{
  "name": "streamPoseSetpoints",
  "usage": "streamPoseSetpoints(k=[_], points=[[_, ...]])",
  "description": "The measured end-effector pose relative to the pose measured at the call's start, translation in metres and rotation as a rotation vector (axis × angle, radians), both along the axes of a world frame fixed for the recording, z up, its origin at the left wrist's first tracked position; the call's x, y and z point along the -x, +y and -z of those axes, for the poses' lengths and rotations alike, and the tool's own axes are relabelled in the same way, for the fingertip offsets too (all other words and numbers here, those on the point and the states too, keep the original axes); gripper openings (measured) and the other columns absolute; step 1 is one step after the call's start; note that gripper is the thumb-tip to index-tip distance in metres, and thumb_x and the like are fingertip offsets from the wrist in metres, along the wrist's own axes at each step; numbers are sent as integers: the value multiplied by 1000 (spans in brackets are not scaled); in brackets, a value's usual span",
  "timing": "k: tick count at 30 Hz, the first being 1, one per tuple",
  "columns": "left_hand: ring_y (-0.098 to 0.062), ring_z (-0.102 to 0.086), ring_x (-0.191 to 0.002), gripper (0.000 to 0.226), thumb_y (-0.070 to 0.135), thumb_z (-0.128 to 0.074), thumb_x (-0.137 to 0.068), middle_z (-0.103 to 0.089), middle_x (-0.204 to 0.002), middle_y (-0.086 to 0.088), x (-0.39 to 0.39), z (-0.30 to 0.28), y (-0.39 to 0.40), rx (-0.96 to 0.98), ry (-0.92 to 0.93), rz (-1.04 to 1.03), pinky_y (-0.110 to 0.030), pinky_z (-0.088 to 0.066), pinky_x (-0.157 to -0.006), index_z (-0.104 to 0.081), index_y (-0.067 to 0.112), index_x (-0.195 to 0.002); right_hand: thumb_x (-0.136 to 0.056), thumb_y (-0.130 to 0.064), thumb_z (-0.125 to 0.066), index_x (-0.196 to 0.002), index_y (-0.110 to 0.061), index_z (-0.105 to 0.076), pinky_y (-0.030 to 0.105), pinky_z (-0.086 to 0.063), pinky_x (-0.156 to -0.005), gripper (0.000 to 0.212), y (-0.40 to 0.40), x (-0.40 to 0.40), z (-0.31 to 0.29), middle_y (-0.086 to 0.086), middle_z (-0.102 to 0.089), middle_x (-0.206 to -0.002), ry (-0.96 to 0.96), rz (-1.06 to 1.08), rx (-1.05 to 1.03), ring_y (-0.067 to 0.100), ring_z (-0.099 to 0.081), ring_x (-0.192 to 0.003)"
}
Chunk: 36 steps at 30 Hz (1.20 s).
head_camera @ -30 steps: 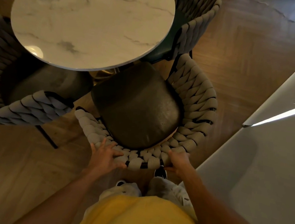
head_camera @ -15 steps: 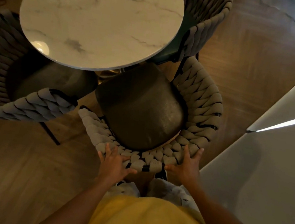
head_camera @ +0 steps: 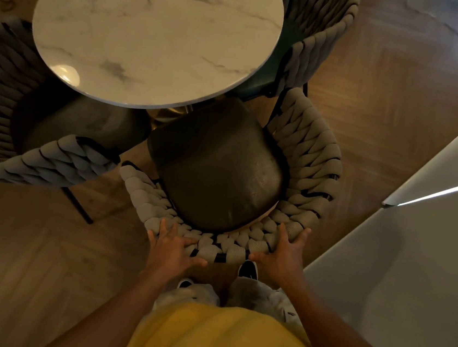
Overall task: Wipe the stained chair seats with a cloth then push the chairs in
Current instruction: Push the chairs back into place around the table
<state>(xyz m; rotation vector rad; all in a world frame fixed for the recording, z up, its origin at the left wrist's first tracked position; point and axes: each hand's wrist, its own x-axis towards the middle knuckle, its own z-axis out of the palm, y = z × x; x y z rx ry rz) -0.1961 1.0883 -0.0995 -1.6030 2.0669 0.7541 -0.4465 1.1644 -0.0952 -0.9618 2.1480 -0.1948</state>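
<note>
Chair (head_camera: 312, 160) backrest | left hand (head_camera: 170, 248), right hand (head_camera: 283, 253) pressing | seat front under table (head_camera: 152, 36) edge

Round table (head_camera: 157, 37) stands at the far left of the wooden floor (head_camera: 12, 262). Three woven-back chairs around it: one chair (head_camera: 308, 165) at the table's near edge, its seat (head_camera: 217, 166) partly under the tabletop; a second chair (head_camera: 7, 108) at the table's left edge; a third chair (head_camera: 317, 35) at its far right edge. Left hand (head_camera: 170, 249) and right hand (head_camera: 281, 256) rest on the near rim of the first chair's back, left and right of centre. Person's shoes (head_camera: 248, 269) just behind that chair. Counter (head_camera: 409, 279) to the right.
</note>
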Motion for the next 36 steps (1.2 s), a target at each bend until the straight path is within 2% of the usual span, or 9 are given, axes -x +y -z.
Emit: streamPoseSetpoints(k=[10,13,15,18,21,24,27,31,36], points=[[-31,5,-148,71,80,-54,-70,-27,-157,-4,6,-4,0,-16,14,-32,-64,7,-111,-51,44,-132,-70,-65,-69,-150,-27,-16,51,-11,-117,103,-3,3,-8,23,25,-152,82,-89,-76,43,10,-142],[-26,-14,-146,60,76,-49,-77,-44,-146,3,16,-9,4,45,82,-127,-62,0,-112,-59,40,-124,-78,-57,-65,-135,-30,-35,49,-34,-108,70,3,10,-9,17,-9,-152,30,20,92,41,-23,-137],[-21,-30,-140,53,71,-49,-82,-54,-136,5,26,-10,5,93,140,-163,-55,-13,-113,-63,37,-120,-85,-47,-60,-124,-27,-44,40,-47,-93,46,8,22,-12,9,-33,-134,-8,126,233,27,-45,-119],[-14,-50,-121,44,61,-53,-85,-63,-120,8,45,-11,5,110,291,-229,-37,-33,-104,-67,31,-113,-93,-38,-55,-136,-19,-42,34,-45,-89,48,19,50,-16,12,-38,-138,-13,158,221,23,-49,-114],[-9,-54,-112,32,45,-59,-90,-59,-121,9,72,-18,3,37,381,-301,-27,-44,-92,-66,27,-117,-95,-27,-54,-138,-15,-42,33,-45,-89,46,32,82,-12,15,-41,-139,-23,150,163,26,-50,-116],[-4,-54,-104,30,39,-60,-91,-61,-121,8,97,-26,-2,-7,432,-272,-19,-43,-84,-65,26,-118,-95,-24,-53,-135,-15,-46,30,-45,-86,41,38,113,-6,13,-49,-131,-8,121,106,22,-54,-108],[-2,-56,-105,31,39,-61,-91,-64,-120,9,117,-35,-8,-52,453,-236,-18,-44,-87,-65,28,-119,-94,-20,-54,-132,-13,-50,35,-49,-88,38,36,139,-5,11,-56,-125,-16,125,77,21,-57,-105],[-1,-55,-109,31,39,-62,-90,-63,-121,11,139,-48,-18,-77,473,-214,-20,-44,-91,-64,28,-120,-95,-17,-51,-129,-10,-53,27,-49,-72,34,24,159,-6,9,-62,-114,-42,160,46,14,-58,-87],[-2,-55,-113,33,39,-62,-90,-63,-123,12,152,-53,-29,-104,489,-162,-19,-42,-92,-64,28,-122,-96,-17,-51,-128,-8,-54,23,-45,-64,34,2,175,-7,7,-62,-103,-87,211,62,13,-55,-79]])
